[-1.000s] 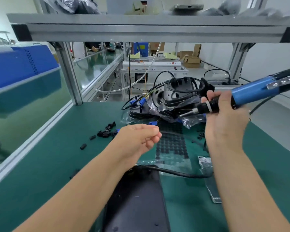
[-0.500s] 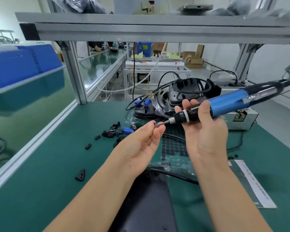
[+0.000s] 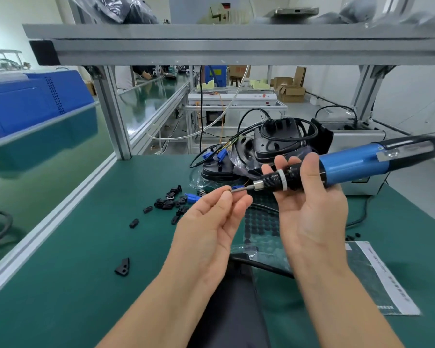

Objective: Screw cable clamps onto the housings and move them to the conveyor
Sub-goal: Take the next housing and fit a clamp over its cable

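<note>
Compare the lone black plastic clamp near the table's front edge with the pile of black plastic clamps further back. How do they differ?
The lone black plastic clamp lies by itself on bare green mat near the front edge; the pile of black plastic clamps sits further back, pieces touching and overlapping. The lone one shows a clear wedge outline; those in the pile are jumbled at mixed angles. Both are small, black and untouched by the hands.
</note>
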`<act>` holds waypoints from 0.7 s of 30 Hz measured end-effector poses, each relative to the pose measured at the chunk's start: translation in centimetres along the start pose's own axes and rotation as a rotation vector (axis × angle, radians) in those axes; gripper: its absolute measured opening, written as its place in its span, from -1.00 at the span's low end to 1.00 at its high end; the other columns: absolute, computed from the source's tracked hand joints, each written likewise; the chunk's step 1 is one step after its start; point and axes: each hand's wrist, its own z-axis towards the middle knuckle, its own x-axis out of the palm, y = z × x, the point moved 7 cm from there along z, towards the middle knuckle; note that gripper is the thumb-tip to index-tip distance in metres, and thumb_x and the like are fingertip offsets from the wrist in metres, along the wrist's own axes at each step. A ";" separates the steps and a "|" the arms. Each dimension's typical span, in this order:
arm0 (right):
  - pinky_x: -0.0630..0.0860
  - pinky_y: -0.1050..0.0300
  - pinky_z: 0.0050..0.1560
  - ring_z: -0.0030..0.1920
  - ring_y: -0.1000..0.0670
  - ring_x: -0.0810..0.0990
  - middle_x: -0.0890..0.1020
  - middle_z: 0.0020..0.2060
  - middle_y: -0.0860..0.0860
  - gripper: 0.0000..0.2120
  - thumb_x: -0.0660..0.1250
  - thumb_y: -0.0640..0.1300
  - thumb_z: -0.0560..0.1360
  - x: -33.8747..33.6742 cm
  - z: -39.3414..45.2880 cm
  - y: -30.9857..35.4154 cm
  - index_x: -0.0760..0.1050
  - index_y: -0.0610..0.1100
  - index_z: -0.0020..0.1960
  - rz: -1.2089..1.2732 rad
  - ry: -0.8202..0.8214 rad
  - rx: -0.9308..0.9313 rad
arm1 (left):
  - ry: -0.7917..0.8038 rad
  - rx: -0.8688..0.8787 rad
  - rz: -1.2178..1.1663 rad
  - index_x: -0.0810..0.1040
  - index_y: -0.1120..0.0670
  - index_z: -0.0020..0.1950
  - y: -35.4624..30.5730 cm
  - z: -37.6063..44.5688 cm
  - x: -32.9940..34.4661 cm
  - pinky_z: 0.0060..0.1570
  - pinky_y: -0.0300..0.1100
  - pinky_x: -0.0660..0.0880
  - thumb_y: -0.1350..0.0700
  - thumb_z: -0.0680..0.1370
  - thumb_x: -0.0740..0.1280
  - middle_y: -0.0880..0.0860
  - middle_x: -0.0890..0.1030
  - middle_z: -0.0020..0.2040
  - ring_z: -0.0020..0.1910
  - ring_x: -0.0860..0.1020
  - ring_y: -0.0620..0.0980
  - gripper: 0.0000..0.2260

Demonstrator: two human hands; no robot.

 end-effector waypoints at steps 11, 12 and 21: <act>0.56 0.07 -0.22 -0.34 0.03 0.55 0.55 -0.32 -0.02 -0.74 0.43 -0.19 0.44 1.4 0.1 -0.2 0.41 -0.18 0.05 0.102 0.044 0.120 | 0.056 0.301 1.153 0.60 -0.20 0.12 -6.0 -0.8 -2.6 -0.16 -0.41 0.44 -0.26 0.38 0.38 -0.15 0.70 -0.13 -0.23 0.58 -0.28 -0.65; 0.55 0.08 -0.24 -0.35 0.03 0.53 0.54 -0.33 -0.01 -0.67 0.46 -0.08 0.41 1.3 0.1 -0.2 0.41 -0.16 0.06 0.098 0.044 0.131 | 0.121 0.295 1.293 0.66 -0.18 0.01 -6.4 -0.8 -2.5 -0.17 -0.48 0.42 -0.18 0.44 0.37 -0.20 0.69 -0.14 -0.23 0.56 -0.35 -0.79; 0.34 0.34 -0.55 -0.64 0.14 0.36 0.40 -0.64 0.07 -0.53 0.05 0.06 0.64 1.8 -0.2 -2.5 0.37 -0.11 -0.38 -0.059 0.010 0.378 | 0.540 0.087 1.636 0.69 -0.06 -0.12 -3.6 -0.8 -1.9 -0.28 -0.51 0.41 0.06 0.48 0.45 -0.21 0.66 -0.25 -0.35 0.54 -0.35 -0.97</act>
